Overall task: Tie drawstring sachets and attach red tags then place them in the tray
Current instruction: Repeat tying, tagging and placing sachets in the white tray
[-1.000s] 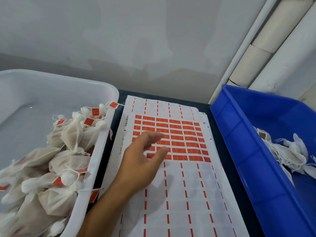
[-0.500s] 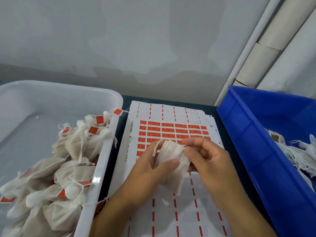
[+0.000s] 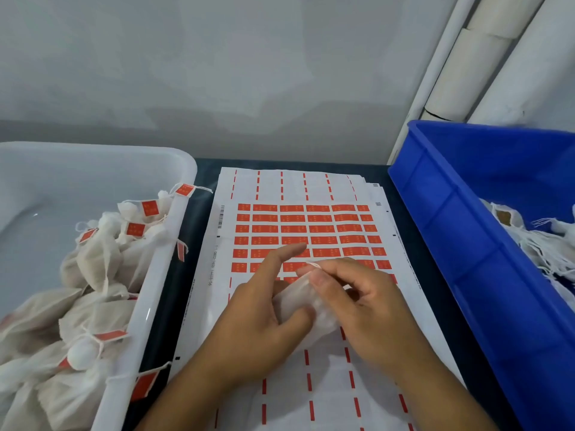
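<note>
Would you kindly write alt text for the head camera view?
Two hands, left hand and right hand, hold a white sachet over a sheet of red tags. A white tray of tagged sachets sits on the left, a blue bin on the right.

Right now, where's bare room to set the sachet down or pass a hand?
Free: the far-left floor of the white tray, behind its pile of tagged sachets, and the peeled near end of the tag sheet. Crowded: the tray's near right side; mid-sheet, where both hands hold the sachet. The blue bin holds untied sachets on its right.
</note>
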The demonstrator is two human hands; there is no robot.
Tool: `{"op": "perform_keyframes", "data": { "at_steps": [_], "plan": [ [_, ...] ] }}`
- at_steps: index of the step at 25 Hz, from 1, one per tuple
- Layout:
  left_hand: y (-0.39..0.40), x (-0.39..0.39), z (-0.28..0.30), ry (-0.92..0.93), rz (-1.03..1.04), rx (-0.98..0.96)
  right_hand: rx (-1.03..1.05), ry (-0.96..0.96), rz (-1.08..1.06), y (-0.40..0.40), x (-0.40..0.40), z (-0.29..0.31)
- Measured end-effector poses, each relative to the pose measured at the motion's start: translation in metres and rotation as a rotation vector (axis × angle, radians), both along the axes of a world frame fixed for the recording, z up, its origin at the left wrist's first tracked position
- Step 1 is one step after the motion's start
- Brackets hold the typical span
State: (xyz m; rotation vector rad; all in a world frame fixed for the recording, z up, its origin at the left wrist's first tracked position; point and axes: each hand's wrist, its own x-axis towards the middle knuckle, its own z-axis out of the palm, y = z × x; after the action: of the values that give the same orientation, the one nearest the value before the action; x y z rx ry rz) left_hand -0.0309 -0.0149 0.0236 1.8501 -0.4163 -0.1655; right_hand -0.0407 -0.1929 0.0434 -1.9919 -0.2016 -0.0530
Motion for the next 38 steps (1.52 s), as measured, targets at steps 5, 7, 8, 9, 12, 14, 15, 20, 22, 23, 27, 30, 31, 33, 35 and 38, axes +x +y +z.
{"op": "perform_keyframes", "data": {
  "at_steps": [5, 7, 8, 9, 12, 14, 15, 20, 22, 23, 27, 30, 31, 33, 35, 38],
  "plan": [
    [0.001, -0.005, 0.003, -0.078, 0.006, 0.14, 0.194, 0.036, -0.028, 0.0, -0.001, 0.003],
    [0.001, -0.006, 0.005, -0.107, 0.019, 0.215, 0.235, 0.033, -0.122, -0.003, 0.001, 0.007],
    [0.001, -0.005, 0.005, -0.125, 0.014, 0.254, 0.253, 0.03, -0.174, -0.006, 0.002, 0.008],
    [0.0, -0.005, 0.005, -0.154, 0.015, 0.304, 0.273, 0.025, -0.219, -0.008, 0.002, 0.009],
    [-0.006, -0.007, 0.004, -0.236, 0.05, 0.442, 0.326, 0.008, -0.26, -0.013, 0.0, 0.013],
    [-0.01, -0.009, 0.005, -0.237, 0.072, 0.495, 0.359, 0.009, -0.242, -0.011, -0.002, 0.014],
    [-0.01, -0.009, 0.006, -0.227, 0.076, 0.505, 0.378, 0.008, -0.232, -0.009, -0.002, 0.014],
    [-0.013, -0.012, 0.012, -0.204, 0.242, 0.275, 0.443, -0.04, -0.229, -0.005, -0.004, 0.016],
    [-0.015, -0.01, 0.013, 0.056, 0.194, 0.054, 0.433, -0.06, -0.227, -0.004, -0.006, 0.017],
    [-0.016, -0.009, 0.014, 0.262, 0.104, -0.042, 0.417, -0.072, -0.217, -0.003, -0.008, 0.017],
    [-0.021, -0.007, 0.014, 0.658, -0.005, -0.35, 0.329, -0.121, -0.076, 0.008, -0.016, 0.014],
    [-0.021, -0.005, 0.013, 0.714, 0.05, -0.569, 0.281, -0.084, 0.031, 0.016, -0.021, 0.009],
    [-0.018, -0.004, 0.014, 0.747, 0.062, -0.641, 0.275, -0.056, 0.045, 0.017, -0.021, 0.007],
    [-0.01, -0.001, 0.017, 0.816, 0.06, -0.79, 0.274, -0.003, 0.065, 0.018, -0.02, 0.004],
    [-0.004, 0.001, 0.019, 0.812, 0.09, -0.862, 0.292, 0.049, 0.075, 0.017, -0.018, 0.003],
    [-0.003, 0.001, 0.021, 0.696, 0.102, -0.72, 0.353, 0.168, 0.018, 0.013, -0.012, 0.002]
  ]
}}
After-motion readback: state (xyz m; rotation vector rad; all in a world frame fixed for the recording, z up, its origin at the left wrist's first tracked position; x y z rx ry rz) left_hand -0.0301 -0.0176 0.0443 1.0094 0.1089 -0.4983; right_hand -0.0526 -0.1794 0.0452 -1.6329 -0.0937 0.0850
